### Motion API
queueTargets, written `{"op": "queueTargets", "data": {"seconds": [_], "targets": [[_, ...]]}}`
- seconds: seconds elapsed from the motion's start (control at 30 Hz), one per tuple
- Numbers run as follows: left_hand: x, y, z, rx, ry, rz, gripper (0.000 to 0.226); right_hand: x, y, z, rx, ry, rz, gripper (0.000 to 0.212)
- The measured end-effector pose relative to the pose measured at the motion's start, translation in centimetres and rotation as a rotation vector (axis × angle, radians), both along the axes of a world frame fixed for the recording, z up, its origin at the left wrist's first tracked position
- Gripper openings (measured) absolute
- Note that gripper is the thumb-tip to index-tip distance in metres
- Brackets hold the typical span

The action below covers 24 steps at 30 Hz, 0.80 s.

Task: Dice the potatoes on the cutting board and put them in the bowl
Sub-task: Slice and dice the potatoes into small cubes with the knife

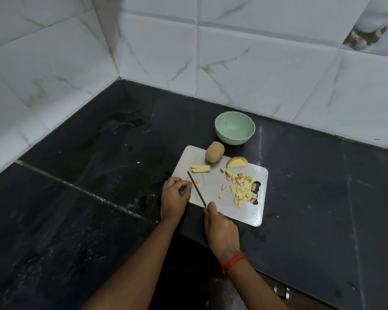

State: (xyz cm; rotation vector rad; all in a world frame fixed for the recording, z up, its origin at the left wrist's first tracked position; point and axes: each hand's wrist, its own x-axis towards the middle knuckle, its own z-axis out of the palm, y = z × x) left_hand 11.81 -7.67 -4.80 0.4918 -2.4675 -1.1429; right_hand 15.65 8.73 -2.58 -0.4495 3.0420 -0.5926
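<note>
The left hand (175, 195) pinches a potato strip (191, 185) at the left edge of the cutting board (211, 183), steadying it for cutting. The right hand (220, 229) grips the knife (196, 190). Diced pieces (243, 190) lie near the right edge, and the bowl (235, 128) stands beyond the board, unfilled.

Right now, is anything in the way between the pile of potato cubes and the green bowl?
Yes. The cut potato half lies between the diced pile and the bowl; the whole potato sits beside it.
</note>
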Motion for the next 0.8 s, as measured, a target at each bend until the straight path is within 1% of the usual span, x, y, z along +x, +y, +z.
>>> {"op": "queueTargets", "data": {"seconds": [0.1, 0.27, 0.4, 0.53, 0.7, 0.8], "targets": [[-0.2, 0.0, -0.1, -0.010, -0.013, 0.006, 0.012, -0.2, -0.3, 0.6, 0.065, -0.064, 0.024, 0.016], [-0.2, 0.2, -0.2, -0.032, -0.016, 0.018, 0.014, 0.7, 0.7, 1.0, 0.027, -0.096, 0.017, 0.017], [-0.1, 0.3, -0.1, -0.013, -0.010, 0.019, 0.013, 3.2, 2.3, 0.2, 0.043, -0.042, -0.021, 0.017], [0.1, 0.4, 0.0, 0.039, -0.005, 0.038, 0.012, 2.8, 1.8, 0.0, -0.021, -0.001, -0.112, 0.020], [0.2, 0.1, -0.1, 0.102, -0.001, 0.045, 0.008, 0.9, 1.2, 0.3, -0.103, -0.007, -0.057, 0.024], [0.1, 0.0, -0.1, 0.059, -0.004, 0.024, 0.011, 0.2, 1.2, 0.2, -0.088, 0.004, -0.007, 0.023]]}}
